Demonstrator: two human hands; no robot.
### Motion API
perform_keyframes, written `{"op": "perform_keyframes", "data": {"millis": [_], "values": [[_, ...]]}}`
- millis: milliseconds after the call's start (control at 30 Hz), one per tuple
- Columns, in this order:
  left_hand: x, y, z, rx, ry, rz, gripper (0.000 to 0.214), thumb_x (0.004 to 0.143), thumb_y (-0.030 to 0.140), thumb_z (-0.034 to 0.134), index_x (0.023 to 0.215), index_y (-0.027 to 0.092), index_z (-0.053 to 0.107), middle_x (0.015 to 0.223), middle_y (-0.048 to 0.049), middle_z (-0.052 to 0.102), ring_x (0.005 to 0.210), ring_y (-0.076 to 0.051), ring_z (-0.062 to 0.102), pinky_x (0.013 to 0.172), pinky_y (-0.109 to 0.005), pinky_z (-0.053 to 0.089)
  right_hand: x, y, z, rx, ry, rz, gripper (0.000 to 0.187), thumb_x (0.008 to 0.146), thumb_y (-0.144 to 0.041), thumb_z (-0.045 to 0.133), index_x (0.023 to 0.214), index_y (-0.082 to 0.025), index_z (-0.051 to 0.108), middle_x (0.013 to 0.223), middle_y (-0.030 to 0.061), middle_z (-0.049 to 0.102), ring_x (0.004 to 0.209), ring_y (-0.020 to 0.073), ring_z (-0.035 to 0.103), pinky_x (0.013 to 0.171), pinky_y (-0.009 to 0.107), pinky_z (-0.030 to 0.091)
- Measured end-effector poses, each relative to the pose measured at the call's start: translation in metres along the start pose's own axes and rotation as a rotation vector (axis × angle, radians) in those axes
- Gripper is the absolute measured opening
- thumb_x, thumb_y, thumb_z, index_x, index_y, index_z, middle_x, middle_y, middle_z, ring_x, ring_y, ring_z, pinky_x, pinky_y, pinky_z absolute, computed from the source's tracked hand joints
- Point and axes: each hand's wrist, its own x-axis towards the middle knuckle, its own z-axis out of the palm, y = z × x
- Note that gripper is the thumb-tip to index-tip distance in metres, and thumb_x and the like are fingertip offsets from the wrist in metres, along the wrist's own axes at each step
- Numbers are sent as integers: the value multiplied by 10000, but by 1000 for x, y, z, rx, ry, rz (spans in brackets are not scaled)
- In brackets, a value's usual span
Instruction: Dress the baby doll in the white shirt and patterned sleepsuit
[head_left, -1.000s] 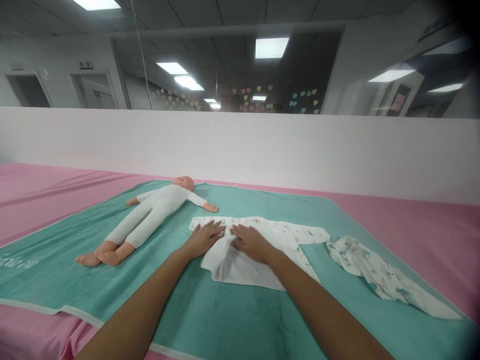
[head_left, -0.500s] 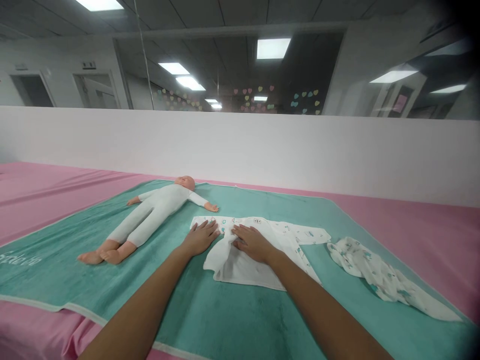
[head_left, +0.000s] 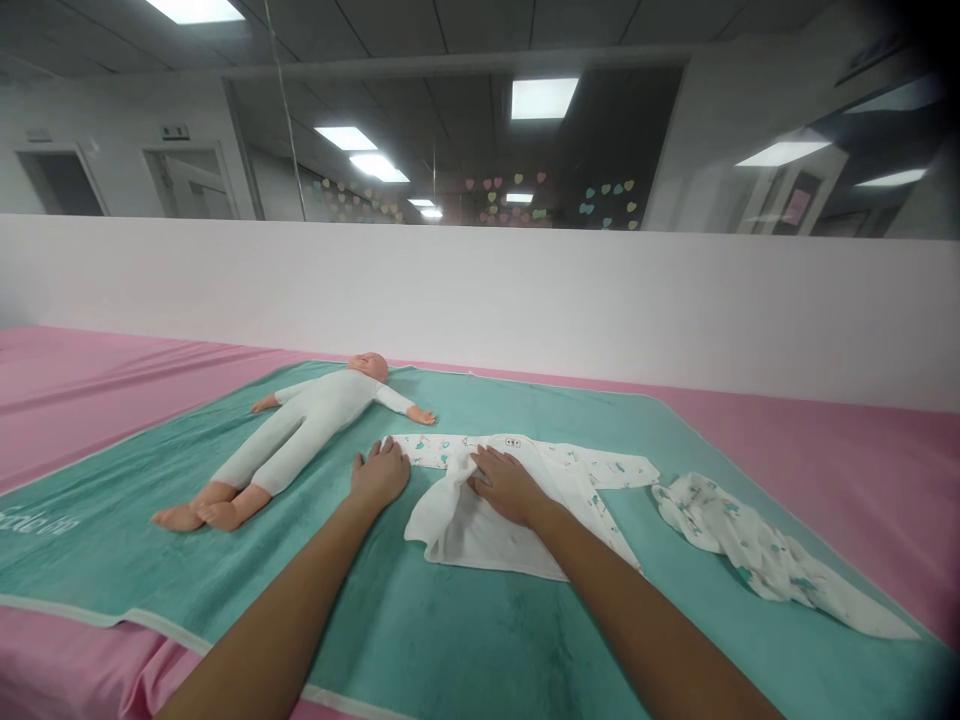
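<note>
A white baby shirt [head_left: 525, 540] with a small green print on its sleeves lies spread on a teal blanket [head_left: 465, 640]. My left hand [head_left: 381, 473] rests at the cuff of the shirt's left-side sleeve [head_left: 429, 450], fingers extended over its end. On the shirt's upper middle lies my right hand [head_left: 511, 485], palm down with the fingers stretched out. Below that hand the front panel is folded and rumpled. A baby doll [head_left: 319, 410] in a white bodysuit lies on its back to the left, one arm reaching toward the shirt.
Right of the shirt is a crumpled white printed cloth garment [head_left: 765, 545]. Pink sheeting [head_left: 847, 455] shows around the blanket. A low white wall [head_left: 480, 300] runs along the back, with a reflective glass panel [head_left: 465, 130] above it.
My left hand has slid left along the sleeve to its cuff, uncovering the printed part. My right hand stays in nearly the same place on the shirt.
</note>
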Motion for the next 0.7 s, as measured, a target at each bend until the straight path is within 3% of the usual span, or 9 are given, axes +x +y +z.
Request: {"op": "perform_keyframes", "data": {"millis": [167,267,500,600,700], "values": [[-2,1,1,4,26,-23,394,863,305,279,1128,156,530,1356,-171,398,1296,-318,272,983,-589,220,3,5,3,-28,-13,7,545,900,-479,251,1379,-221,287,1470,63,218,1352,238,177,1087,449,166],[-3,3,2,4,47,-20,406,871,328,257,1136,171,522,1370,-171,374,1294,-326,269,965,-609,226,7,6,1,-58,-33,-13,564,896,-511,216,1380,-228,286,1481,49,183,1360,249,142,1085,462,152],[-7,14,6,-71,107,96,396,878,338,296,1226,245,460,1428,-82,327,1325,-277,220,994,-617,176,21,6,-1,-76,-77,-8,643,863,-582,246,1403,-232,228,1477,16,201,1362,248,121,1090,425,134],[-11,23,1,-156,118,222,364,886,366,319,1175,267,516,1371,-47,424,1302,-256,278,1033,-555,158,25,7,1,-77,-58,18,653,852,-587,288,1398,-233,239,1465,28,239,1353,245,158,1086,408,146],[-17,32,-6,-284,108,311,373,893,390,312,1155,258,542,1150,-49,609,1128,-226,487,972,-405,307,27,7,5,-89,-12,45,621,854,-586,289,1374,-247,293,1458,31,257,1345,242,187,1083,413,158]]}}
